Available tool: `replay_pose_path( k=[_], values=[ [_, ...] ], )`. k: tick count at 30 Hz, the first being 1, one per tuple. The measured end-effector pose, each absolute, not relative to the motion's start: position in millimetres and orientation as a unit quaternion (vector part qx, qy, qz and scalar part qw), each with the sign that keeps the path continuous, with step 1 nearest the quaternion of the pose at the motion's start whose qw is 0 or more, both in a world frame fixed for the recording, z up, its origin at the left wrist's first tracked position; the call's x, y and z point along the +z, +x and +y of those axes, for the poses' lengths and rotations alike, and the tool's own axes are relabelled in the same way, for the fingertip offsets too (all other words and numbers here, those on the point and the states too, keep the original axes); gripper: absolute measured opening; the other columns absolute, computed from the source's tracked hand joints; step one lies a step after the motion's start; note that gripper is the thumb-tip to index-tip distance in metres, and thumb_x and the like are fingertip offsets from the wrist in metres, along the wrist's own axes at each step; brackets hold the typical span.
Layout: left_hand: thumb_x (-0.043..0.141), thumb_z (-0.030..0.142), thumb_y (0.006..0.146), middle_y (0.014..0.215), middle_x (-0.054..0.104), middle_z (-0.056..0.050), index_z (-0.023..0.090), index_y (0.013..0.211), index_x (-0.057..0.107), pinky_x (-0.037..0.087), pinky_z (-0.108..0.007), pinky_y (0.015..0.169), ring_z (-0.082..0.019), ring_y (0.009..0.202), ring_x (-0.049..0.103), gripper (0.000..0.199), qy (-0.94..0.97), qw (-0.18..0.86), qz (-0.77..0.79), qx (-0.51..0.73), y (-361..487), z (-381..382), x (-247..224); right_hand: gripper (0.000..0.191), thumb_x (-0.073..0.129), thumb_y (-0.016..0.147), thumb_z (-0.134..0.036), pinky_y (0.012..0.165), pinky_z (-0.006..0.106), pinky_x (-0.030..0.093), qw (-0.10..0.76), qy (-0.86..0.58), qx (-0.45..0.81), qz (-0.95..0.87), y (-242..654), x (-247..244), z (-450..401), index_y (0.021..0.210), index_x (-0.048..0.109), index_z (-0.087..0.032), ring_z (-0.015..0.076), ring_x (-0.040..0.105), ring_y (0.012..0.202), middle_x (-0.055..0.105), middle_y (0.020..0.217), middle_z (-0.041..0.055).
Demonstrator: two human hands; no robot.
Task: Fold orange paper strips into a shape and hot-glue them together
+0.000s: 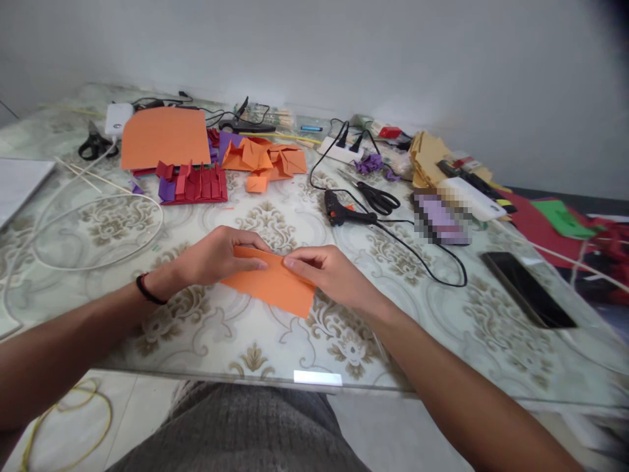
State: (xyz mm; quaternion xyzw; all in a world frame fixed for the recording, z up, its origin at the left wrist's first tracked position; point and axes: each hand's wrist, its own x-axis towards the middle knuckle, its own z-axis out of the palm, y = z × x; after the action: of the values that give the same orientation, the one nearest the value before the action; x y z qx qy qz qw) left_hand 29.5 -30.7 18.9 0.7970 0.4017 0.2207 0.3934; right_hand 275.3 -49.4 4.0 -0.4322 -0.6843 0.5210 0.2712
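An orange paper piece [275, 288] is held between both hands above the patterned table, its upper edge folded or pinched over. My left hand [221, 257] grips its upper left part, thumb on the near side and fingers behind. My right hand [329, 272] pinches the upper right edge the same way, the two thumbs a short gap apart. Beyond the hands lie folded red paper pieces [201, 182] and folded orange pieces [265, 157]. A larger orange sheet [166, 137] rests behind the red ones.
A black glue gun [346, 213] with its cable and black scissors [376, 196] lie beyond my right hand. A dark phone [528, 288] is at the right. A white cable [162, 216] loops at the left. A white power strip [341, 151] stands at the back.
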Motion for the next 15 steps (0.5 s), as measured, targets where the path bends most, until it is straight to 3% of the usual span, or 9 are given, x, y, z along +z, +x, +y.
replay_pose_path(
  k=[5, 10, 15],
  values=[
    [0.072, 0.036, 0.086, 0.087, 0.072, 0.001, 0.019, 0.104, 0.067, 0.046, -0.025, 0.066, -0.016, 0.073, 0.064, 0.025, 0.801, 0.376, 0.421, 0.196, 32.1, -37.0, 19.3, 0.024, 0.064, 0.094, -0.037, 0.07, 0.027, 0.048, 0.272, -0.436, 0.483, -0.709, 271.9, 5.3, -54.1, 0.096, 0.079, -0.018, 0.0188, 0.067, 0.087, 0.078, 0.098, 0.0054],
    [0.076, 0.032, 0.081, 0.078, 0.059, 0.005, 0.02, 0.11, 0.062, 0.037, -0.023, 0.058, -0.011, 0.06, 0.047, 0.034, 0.803, 0.338, 0.438, 0.219, 32.4, -37.0, 24.0, 0.023, 0.067, 0.092, -0.037, 0.067, 0.026, 0.047, 0.274, -0.427, 0.504, -0.699, 273.1, 7.2, -54.4, 0.085, 0.077, -0.018, 0.0157, 0.064, 0.076, 0.074, 0.084, 0.0032],
    [0.081, 0.038, 0.077, 0.095, 0.064, 0.0, 0.019, 0.113, 0.062, 0.038, -0.023, 0.058, -0.01, 0.063, 0.046, 0.045, 0.762, 0.371, 0.452, 0.278, 29.0, -30.2, 22.8, 0.026, 0.075, 0.086, -0.041, 0.057, 0.024, 0.047, 0.222, -0.414, 0.594, -0.652, 274.5, 5.9, -53.4, 0.079, 0.072, -0.016, 0.0115, 0.059, 0.059, 0.067, 0.071, 0.0007]
  ],
)
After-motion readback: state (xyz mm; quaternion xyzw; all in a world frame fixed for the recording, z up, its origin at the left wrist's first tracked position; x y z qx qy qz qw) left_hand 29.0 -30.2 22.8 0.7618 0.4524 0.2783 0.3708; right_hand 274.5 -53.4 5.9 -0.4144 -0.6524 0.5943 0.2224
